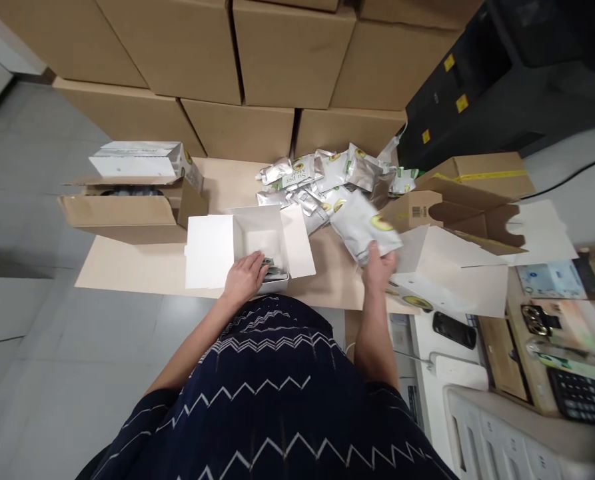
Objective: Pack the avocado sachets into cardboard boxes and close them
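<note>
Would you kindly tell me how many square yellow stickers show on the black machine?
3 on the black machine: an upper yellow sticker, a middle yellow sticker farthest right, a lower yellow sticker farthest left. More may be hidden on unseen sides.

A lane of tabletop (pixel 230 185) runs between the brown carton (pixel 122 212) and heaped pouches (pixel 327 175); stacked boxes (pixel 237 133) wall off the back.

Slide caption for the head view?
Right hand holds an avocado-print pouch near a pouch pile; left hand reaches into an open white box.
</note>
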A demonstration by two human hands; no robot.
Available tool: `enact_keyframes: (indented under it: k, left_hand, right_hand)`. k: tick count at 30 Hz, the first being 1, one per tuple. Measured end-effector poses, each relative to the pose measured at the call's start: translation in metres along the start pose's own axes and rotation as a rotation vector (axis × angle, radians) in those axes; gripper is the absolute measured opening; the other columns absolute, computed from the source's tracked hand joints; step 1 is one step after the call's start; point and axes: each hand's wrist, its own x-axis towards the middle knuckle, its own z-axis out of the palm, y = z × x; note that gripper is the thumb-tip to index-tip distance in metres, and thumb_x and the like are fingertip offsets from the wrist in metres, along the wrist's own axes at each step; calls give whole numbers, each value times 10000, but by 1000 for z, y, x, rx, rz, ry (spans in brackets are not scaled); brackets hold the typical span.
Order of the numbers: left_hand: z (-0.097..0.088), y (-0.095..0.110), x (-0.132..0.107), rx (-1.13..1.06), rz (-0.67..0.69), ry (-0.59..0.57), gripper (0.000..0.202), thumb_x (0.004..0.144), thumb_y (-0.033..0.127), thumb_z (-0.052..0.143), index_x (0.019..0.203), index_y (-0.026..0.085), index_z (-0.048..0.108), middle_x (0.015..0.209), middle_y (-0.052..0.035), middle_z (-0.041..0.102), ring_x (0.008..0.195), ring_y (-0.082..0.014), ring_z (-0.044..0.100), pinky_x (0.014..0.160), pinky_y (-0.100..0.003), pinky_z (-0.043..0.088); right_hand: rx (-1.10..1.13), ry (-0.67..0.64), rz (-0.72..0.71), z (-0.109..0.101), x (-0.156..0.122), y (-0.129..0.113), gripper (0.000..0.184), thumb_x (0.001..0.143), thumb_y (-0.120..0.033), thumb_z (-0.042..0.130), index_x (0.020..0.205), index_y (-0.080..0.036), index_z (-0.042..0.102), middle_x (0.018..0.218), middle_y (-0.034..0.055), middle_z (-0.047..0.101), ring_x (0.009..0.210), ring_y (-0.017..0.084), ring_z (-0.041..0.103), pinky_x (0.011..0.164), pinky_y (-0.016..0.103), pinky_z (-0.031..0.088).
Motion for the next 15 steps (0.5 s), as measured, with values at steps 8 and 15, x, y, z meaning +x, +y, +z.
enact_keyframes:
  k: [8, 15]
  left_hand:
    - [0, -1, -2, -1, -12, -8, 406, 1024, 375, 391, 1247, 141, 637, 1303, -142, 665, 1093, -269, 683, 928, -411, 547]
    - [1, -1, 0, -15, -24, -34, 433, 1029, 388, 360, 1256, 142, 635, 1325, -144, 651, 1064, -271, 690, 898, -411, 549]
  right_hand:
    - [-74, -667, -434, 8, -16, -152, 369, 999, -424, 445, 1269, -236, 610, 1025, 45, 717, 958, 169, 667, 843, 287, 524]
    - [-680, -1354, -730, 118, -42, -179, 312, 961, -130, 431, 1217, -194, 598, 989, 90, 720, 819, 184, 635, 692, 263, 417]
